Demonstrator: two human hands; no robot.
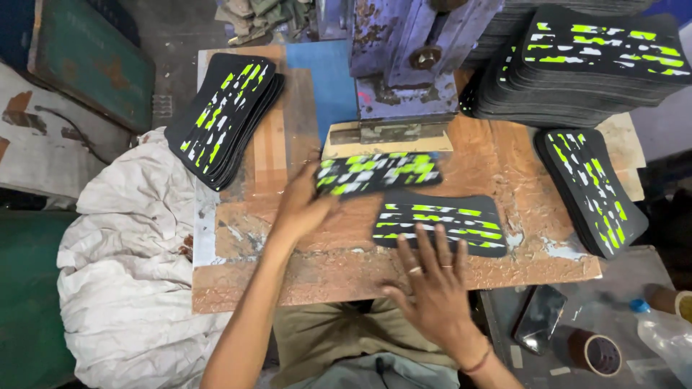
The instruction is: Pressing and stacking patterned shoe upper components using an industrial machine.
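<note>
Worn brown board (504, 173) fills mid-frame under the blue press (404, 65). My left hand (303, 209) pinches one black-and-green printed piece (378, 173) at centre; my right hand (432, 277), fingers spread flat, presses another piece (440, 220). Stacks (223, 119) wait upper left and right (591, 187); judging by them, plenty remains.

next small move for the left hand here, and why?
Probably slide the patterned piece the rest of the way under the press head: the left hand grips its near end, it lies just in front, and the right hand rests on the second piece.
</note>
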